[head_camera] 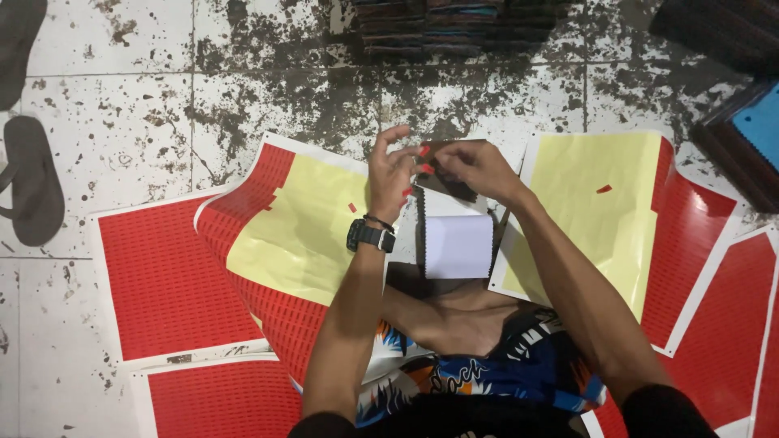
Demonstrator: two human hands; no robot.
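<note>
Both hands meet over a dark swatch booklet [445, 180]; left hand [391, 172] carries red stickers [424, 151] on fingertips, right hand [479, 166] pinches the booklet.

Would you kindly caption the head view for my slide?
Left hand and right hand stick small red labels onto a dark swatch card.

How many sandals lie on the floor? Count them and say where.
2. One dark sandal lies by the left edge, left of the red sheets. Another sandal sits in the top left corner, partly cut off. More may lie outside the view.
</note>
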